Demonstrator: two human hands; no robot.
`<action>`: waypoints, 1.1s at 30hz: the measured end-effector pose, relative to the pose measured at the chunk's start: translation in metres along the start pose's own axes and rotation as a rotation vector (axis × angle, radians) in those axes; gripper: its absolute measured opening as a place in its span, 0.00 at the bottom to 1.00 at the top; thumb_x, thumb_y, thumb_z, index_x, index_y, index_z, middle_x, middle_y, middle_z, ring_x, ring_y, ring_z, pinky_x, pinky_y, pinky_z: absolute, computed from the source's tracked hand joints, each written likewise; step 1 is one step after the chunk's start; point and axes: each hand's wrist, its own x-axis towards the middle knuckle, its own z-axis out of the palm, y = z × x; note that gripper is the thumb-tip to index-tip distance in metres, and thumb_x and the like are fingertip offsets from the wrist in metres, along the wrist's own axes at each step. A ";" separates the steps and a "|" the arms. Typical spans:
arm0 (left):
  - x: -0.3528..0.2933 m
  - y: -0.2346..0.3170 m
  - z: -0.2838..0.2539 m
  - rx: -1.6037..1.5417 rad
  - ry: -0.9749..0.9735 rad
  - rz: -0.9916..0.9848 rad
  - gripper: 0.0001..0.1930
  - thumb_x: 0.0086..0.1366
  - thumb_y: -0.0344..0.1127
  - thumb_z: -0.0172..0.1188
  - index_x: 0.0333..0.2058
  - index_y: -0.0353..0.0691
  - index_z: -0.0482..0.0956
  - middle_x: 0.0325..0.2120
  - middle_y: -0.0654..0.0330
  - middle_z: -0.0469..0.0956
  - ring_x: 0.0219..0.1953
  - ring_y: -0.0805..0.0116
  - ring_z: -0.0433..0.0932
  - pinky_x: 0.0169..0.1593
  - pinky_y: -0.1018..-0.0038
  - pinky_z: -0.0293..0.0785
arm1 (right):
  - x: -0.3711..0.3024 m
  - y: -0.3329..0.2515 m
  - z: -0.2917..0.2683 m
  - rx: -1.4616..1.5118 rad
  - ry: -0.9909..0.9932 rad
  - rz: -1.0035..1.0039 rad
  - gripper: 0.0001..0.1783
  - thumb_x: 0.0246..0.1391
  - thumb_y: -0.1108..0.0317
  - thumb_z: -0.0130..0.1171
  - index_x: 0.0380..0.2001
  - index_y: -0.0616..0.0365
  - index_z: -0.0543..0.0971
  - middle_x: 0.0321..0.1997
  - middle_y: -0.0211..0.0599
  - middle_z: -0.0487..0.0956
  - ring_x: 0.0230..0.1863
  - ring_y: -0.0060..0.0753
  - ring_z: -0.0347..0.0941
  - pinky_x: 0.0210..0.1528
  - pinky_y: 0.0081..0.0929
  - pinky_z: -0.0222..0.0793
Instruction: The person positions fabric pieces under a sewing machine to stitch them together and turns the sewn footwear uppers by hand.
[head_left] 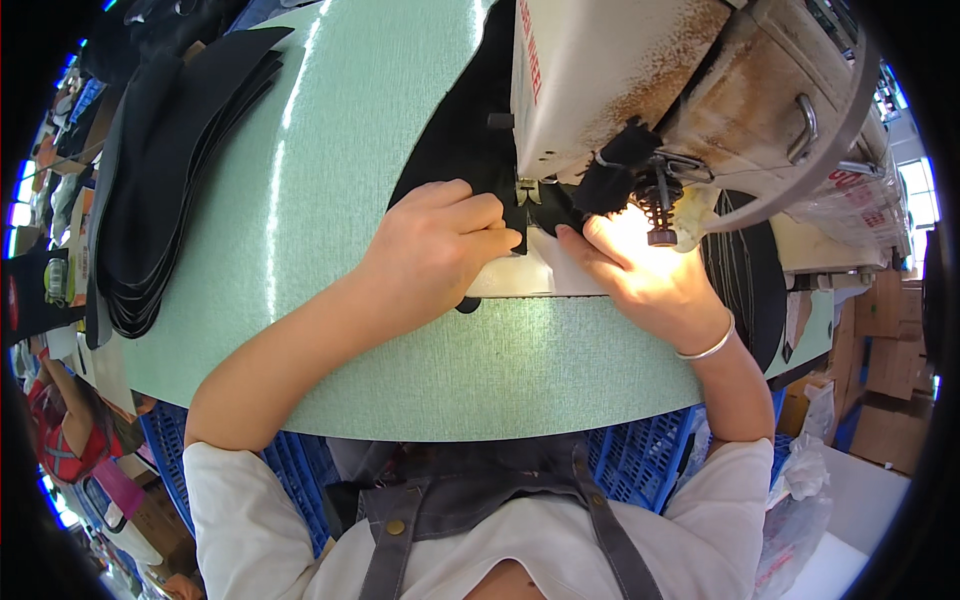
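A long black piece point(455, 140) is lying under a sewing machine point(620, 75) on a green desk point(340, 130), stretching away from the person. The left hand point(435, 240), nearer, is pinching its near end; the right hand point(650, 280) is touching black material point(553, 211) rightward, grip unclear in glare.

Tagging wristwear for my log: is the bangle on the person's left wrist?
No, the pale bangle circles the right wrist, while the left wrist is bare.
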 end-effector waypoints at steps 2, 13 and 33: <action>0.001 0.000 0.000 0.005 0.008 0.005 0.11 0.47 0.26 0.68 0.32 0.38 0.85 0.28 0.62 0.79 0.27 0.65 0.73 0.31 0.72 0.72 | 0.005 -0.005 0.001 -0.026 0.013 0.024 0.18 0.43 0.70 0.60 0.42 0.56 0.82 0.37 0.25 0.75 0.36 0.28 0.74 0.34 0.28 0.72; -0.003 -0.002 -0.001 0.012 -0.005 -0.042 0.10 0.48 0.25 0.67 0.33 0.38 0.86 0.30 0.61 0.80 0.31 0.63 0.76 0.33 0.72 0.75 | 0.003 -0.012 -0.015 -0.212 -0.121 0.206 0.08 0.44 0.71 0.61 0.31 0.56 0.81 0.40 0.36 0.79 0.46 0.38 0.78 0.49 0.40 0.73; 0.001 -0.001 -0.002 -0.002 0.010 -0.017 0.14 0.44 0.24 0.65 0.34 0.38 0.87 0.26 0.62 0.77 0.30 0.64 0.74 0.32 0.72 0.74 | -0.006 -0.007 -0.006 -0.078 -0.103 0.044 0.18 0.44 0.69 0.58 0.42 0.51 0.82 0.31 0.27 0.75 0.38 0.32 0.74 0.35 0.33 0.70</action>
